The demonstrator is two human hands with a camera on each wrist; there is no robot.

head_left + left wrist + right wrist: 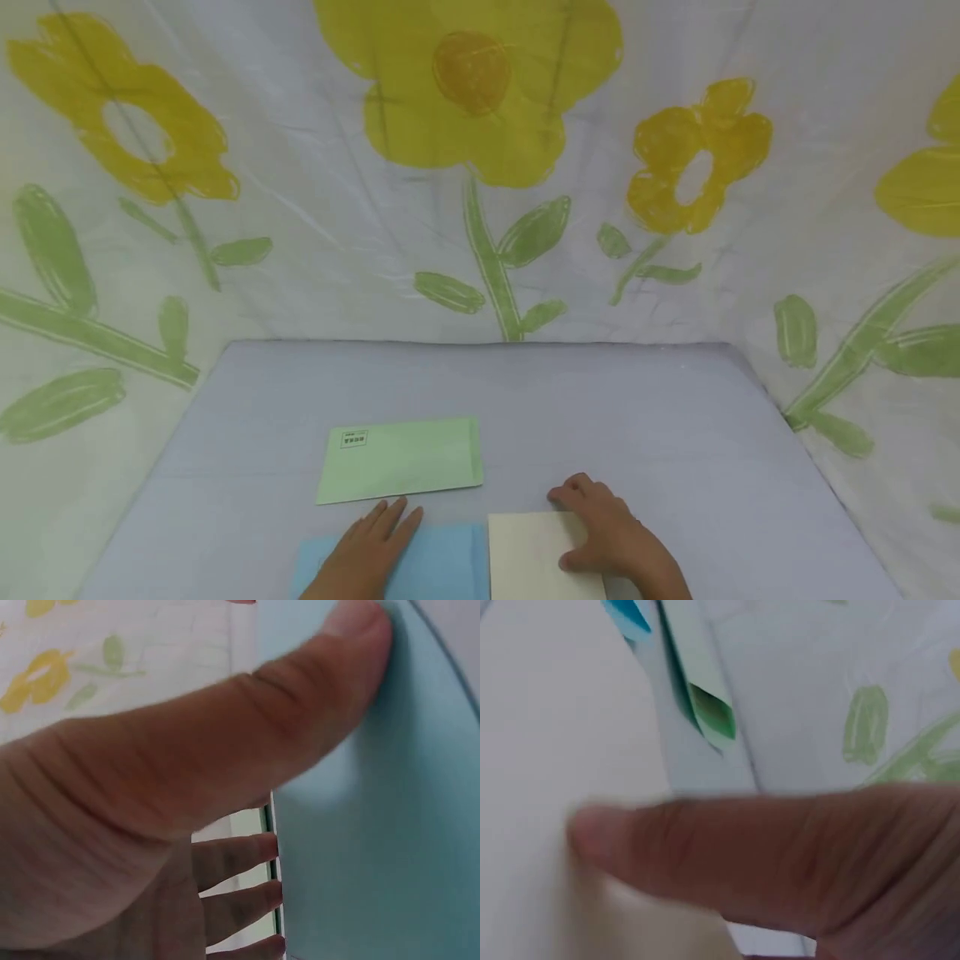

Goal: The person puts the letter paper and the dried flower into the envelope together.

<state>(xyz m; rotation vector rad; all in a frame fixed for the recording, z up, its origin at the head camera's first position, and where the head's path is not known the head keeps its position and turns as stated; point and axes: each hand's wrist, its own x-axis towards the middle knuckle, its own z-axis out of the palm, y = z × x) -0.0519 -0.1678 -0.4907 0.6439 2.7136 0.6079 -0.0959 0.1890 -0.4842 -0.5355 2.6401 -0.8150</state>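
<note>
My left hand (366,552) rests on a blue envelope (444,567), fingers extended past its far edge in the head view. In the left wrist view, the thumb (352,645) lies on the blue surface and the other fingertips are right at its edge. Beside the blue envelope lies a flat cream paper rectangle (528,554). My right hand (606,529) arches over its far right corner, index finger reaching beyond the far edge. Its thumb (630,832) touches the cream face in the right wrist view; its other fingers are hidden there.
A light green envelope (405,458) with a small printed box lies farther back on the pale grey table (637,417). Its end (712,712) gapes a little in the right wrist view. A white curtain (300,250) printed with yellow flowers hangs behind and along the sides.
</note>
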